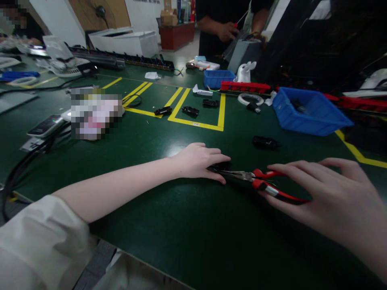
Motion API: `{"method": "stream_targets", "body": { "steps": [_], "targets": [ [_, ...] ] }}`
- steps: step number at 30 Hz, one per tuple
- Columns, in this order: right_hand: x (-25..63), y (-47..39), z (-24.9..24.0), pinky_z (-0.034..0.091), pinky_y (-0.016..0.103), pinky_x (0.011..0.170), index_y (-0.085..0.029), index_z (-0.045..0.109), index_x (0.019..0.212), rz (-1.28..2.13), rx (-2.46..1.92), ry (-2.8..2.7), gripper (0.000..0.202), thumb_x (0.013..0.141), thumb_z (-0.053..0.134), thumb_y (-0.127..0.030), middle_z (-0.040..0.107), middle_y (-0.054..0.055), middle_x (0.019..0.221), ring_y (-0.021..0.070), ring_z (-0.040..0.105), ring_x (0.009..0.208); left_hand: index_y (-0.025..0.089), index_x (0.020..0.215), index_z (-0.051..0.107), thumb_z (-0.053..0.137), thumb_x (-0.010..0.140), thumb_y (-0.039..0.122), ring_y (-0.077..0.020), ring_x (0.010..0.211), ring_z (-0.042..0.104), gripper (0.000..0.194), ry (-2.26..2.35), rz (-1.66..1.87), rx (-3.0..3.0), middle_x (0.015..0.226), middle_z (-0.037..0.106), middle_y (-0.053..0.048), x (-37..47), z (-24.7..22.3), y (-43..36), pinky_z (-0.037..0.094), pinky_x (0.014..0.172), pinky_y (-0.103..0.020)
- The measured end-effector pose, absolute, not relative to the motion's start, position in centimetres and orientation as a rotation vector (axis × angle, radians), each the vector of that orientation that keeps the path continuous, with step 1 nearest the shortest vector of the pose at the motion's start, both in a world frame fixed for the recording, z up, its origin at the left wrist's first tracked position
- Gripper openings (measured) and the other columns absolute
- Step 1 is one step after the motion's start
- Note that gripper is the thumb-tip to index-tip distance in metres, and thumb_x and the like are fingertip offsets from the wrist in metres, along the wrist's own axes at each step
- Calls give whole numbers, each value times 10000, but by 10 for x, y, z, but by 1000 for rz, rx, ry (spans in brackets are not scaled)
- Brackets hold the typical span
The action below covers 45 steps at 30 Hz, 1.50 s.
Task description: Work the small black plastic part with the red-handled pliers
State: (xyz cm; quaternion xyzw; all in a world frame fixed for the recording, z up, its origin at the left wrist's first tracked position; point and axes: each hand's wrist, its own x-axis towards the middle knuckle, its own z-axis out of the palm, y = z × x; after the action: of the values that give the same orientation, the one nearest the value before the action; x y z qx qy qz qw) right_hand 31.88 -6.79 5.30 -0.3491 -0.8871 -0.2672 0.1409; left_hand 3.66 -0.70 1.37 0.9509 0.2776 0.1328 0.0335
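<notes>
My left hand [198,161] is closed around a small black part [222,166], which its fingers and thumb partly cover. My right hand [329,193] grips long-nose pliers [256,176] by their red and black handles. The pliers point left, and their metal jaws meet the black part beside my left fingertips. Whether the jaws are clamped on it I cannot tell. A similar black part [266,142] lies on the green table [169,233] beyond the pliers. Farther back are more black parts [190,110] by the yellow tape lines.
A blue bin [311,114] with dark pieces inside stands at the right, near a white tape roll [250,99]. A smaller blue bin [219,78] is farther back. Black cables [39,149] and a dark device [46,125] lie left. Across the table a person [226,30] works.
</notes>
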Motion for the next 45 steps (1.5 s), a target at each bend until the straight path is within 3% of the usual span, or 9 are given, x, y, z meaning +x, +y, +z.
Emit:
{"method": "stream_targets", "body": {
  "steps": [6,17,27,36,45],
  "targets": [
    [325,-64,51,397,413,797,-189,668,1045,-751,-1037,-2541,350,880,557,-477,722,62,870,212,609,697,202,1319,594,589,898,614,-180,860,667,589,857,390,2903,1051,692,-57,37,15,-7,428,717,-278],
    [329,-60,58,409,417,776,-161,630,1051,-833,-976,-2472,344,899,558,-461,714,77,833,227,641,710,178,1253,637,573,961,397,-211,1057,598,371,719,546,2743,1207,611,-99,32,19,-5,447,871,-319],
    [333,-53,51,405,415,784,-143,622,1058,-852,-1020,-2452,399,884,535,-491,708,89,851,241,640,749,177,1081,668,561,956,289,-197,1053,594,199,736,692,2707,1107,631,-69,24,20,-3,412,891,-318],
    [339,-45,40,388,417,787,-132,624,1062,-879,-1044,-2384,404,861,584,-480,705,114,891,260,647,782,183,1213,649,546,974,319,-208,1037,605,294,421,374,2994,1196,655,-87,11,25,-2,417,849,-317],
    [337,-46,21,412,468,878,-175,594,1199,-676,-1060,-2374,483,795,687,-423,701,133,1036,301,653,895,217,1146,678,450,1015,228,-207,1107,613,263,296,385,3164,1253,653,-69,14,25,-6,419,1018,-349]
  ]
}}
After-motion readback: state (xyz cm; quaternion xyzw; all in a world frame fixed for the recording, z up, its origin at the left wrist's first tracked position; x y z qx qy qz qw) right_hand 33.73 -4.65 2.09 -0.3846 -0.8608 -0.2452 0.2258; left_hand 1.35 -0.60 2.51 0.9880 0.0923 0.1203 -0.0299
